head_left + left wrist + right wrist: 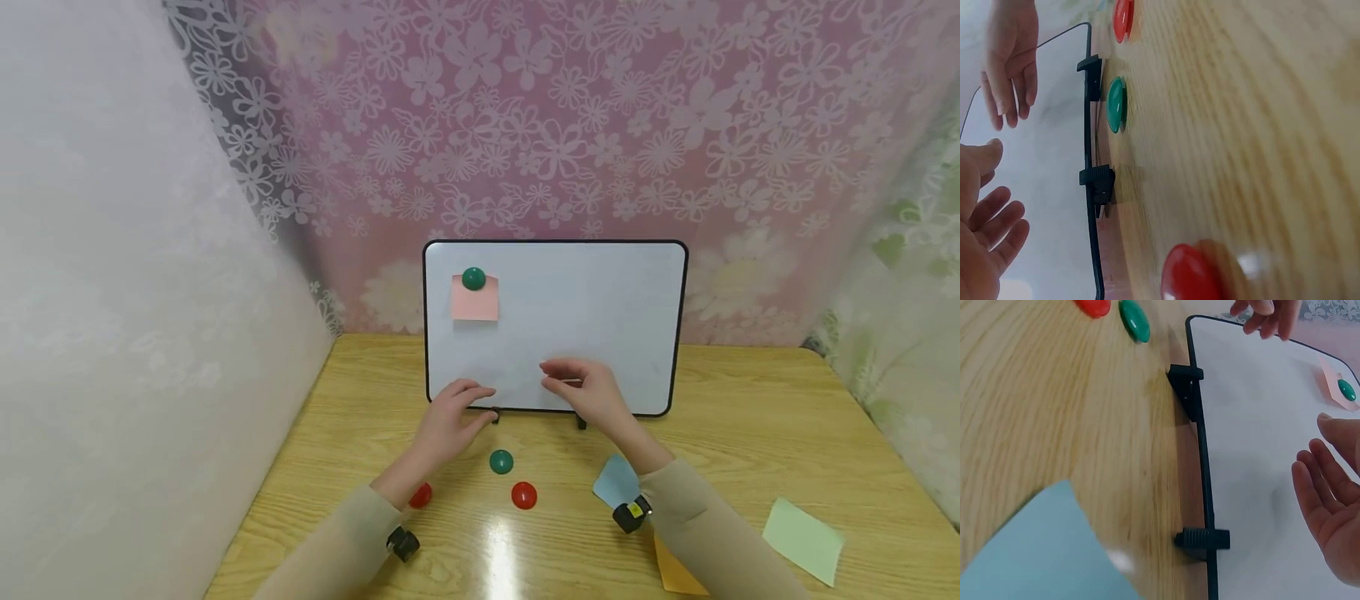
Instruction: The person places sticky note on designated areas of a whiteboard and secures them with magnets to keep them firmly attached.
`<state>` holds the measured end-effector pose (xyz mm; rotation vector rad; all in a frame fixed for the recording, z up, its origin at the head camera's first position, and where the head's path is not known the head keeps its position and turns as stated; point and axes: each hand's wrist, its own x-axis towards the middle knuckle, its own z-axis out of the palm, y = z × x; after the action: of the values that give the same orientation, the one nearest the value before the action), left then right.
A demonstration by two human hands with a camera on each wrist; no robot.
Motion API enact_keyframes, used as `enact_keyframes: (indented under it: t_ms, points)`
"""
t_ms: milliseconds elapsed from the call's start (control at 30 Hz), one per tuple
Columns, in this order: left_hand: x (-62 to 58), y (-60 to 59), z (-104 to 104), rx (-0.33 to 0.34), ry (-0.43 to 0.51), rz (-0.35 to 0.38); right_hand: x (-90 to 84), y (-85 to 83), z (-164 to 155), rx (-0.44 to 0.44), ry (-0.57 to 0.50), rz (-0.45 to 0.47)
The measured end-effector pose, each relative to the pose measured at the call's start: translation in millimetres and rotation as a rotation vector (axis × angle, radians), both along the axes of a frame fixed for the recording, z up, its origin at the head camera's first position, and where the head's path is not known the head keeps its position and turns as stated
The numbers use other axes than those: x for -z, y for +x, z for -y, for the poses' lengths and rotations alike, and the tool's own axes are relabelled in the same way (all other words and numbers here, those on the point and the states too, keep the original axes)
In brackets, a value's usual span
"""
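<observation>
A whiteboard (585,308) with a black frame stands against the wall on small black clip feet (1188,390). Near its upper left corner, a green magnet (473,278) holds a pink sticky note (475,307). My left hand (448,421) hovers in front of the board's lower left edge, fingers loosely bent and nothing between them. To its right, my right hand (588,390) is held before the lower middle of the board, thumb and fingers apart and empty. Both empty hands also show in the left wrist view, the left hand (988,228) nearer.
On the wooden table lie a green magnet (501,462), a red magnet (524,495) and another red magnet (421,496) by the left forearm. A blue note (617,481) and an orange note (675,571) lie partly beneath the right arm. Farther right is a light green note (804,540).
</observation>
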<state>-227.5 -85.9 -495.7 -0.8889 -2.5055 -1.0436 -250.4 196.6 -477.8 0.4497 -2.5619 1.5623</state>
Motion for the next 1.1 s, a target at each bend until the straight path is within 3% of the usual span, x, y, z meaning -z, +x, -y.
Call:
enact_keyframes:
  t_ms: [400, 700, 1100]
  points:
    - [11.1, 14.8, 24.4, 0.043, 0.037, 0.21, 5.1, 18.3, -29.1, -0.067, 0.058, 0.083]
    - [14.2, 26.5, 46.9, 0.086, -0.033, 0.269, 8.8, 30.4, -59.3, -0.175, 0.115, 0.097]
    - [24.3, 37.4, 72.8, 0.166, -0.124, 0.355, 9.1, 53.6, -104.1, -0.144, 0.154, 0.119]
